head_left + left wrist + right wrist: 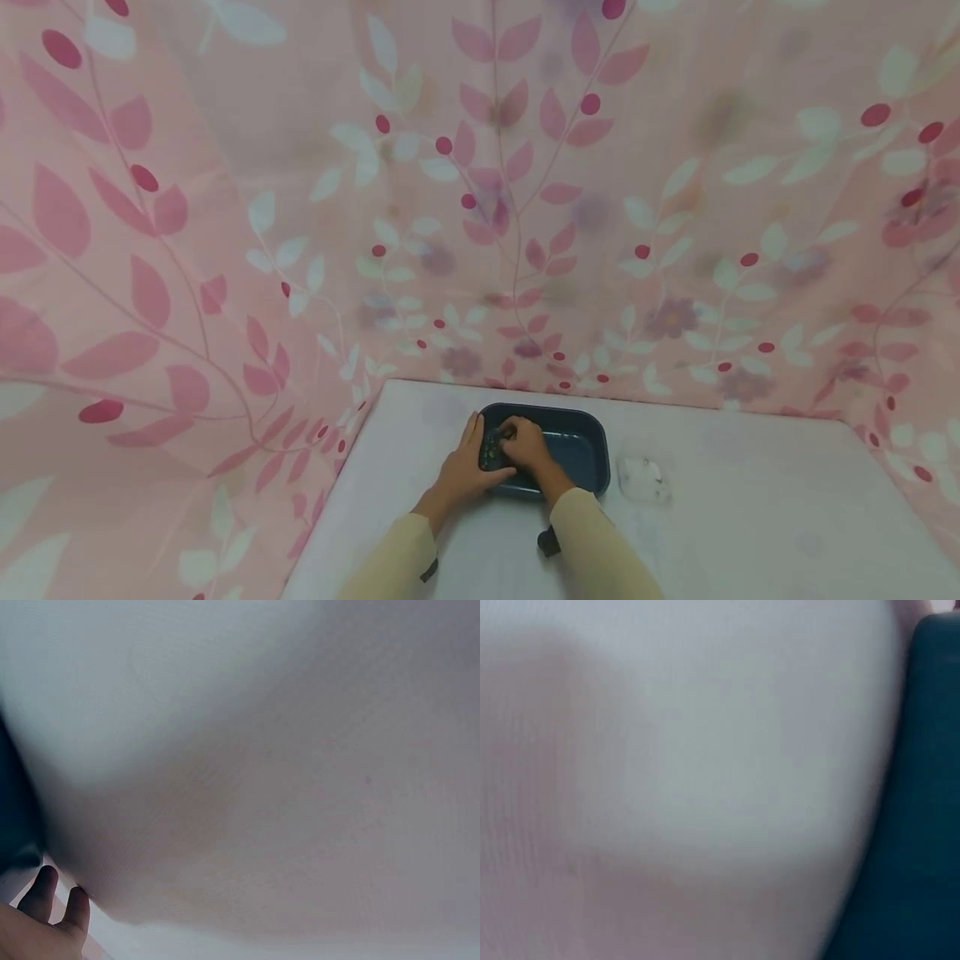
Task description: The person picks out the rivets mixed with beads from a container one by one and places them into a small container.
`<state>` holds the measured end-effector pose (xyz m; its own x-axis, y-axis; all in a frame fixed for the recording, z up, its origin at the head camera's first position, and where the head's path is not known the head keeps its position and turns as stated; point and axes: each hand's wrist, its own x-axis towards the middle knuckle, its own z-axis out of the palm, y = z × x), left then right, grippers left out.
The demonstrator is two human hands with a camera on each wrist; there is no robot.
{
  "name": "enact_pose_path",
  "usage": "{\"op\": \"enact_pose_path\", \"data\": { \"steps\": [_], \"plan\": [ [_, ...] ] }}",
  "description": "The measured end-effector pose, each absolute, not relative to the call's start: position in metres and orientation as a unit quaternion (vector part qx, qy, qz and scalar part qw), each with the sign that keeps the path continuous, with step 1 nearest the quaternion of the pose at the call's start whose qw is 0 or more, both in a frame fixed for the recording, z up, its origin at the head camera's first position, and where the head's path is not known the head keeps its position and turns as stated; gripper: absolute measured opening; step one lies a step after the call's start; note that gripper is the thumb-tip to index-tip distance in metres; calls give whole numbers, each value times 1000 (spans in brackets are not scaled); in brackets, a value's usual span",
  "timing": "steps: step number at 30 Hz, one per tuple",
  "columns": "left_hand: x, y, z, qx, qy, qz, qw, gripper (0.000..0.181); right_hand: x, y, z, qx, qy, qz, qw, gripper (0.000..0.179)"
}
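A dark blue rectangular tray [576, 450] with raised walls lies on the white-covered table. My left hand [461, 471] is at the tray's left end, its fingers straight along the outer wall and its thumb stretched over the near rim. In the left wrist view only some fingers [64, 907] show, beside the tray's dark wall [15, 802]. My right hand [527, 446] reaches into the tray with curled fingers, beside a dark patch with small green and yellow specks [492, 451] at the left end. I cannot tell whether its fingertips pinch anything.
Right of the tray stands a clear plastic container [643, 478] with small pale bits in it. The white table cover [757, 500] extends to the right. Pink leaf-patterned cloth [517, 208] hangs behind the table and along both sides.
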<state>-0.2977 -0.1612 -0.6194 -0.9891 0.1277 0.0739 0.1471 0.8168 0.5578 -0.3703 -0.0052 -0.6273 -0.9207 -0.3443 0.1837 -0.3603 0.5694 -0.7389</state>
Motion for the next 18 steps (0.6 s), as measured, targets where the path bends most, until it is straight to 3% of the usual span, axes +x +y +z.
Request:
{"op": "enact_pose_path", "data": {
  "steps": [6, 18],
  "plan": [
    [-299, -161, -617, -72, -949, -305, 21, 117, -373, -5, -630, 213, -888, 406, 25, 24],
    [-299, -161, -619, -73, -950, -302, 13, 119, -370, -14, -626, 276, -896, 333, 102, 17]
  ]
}}
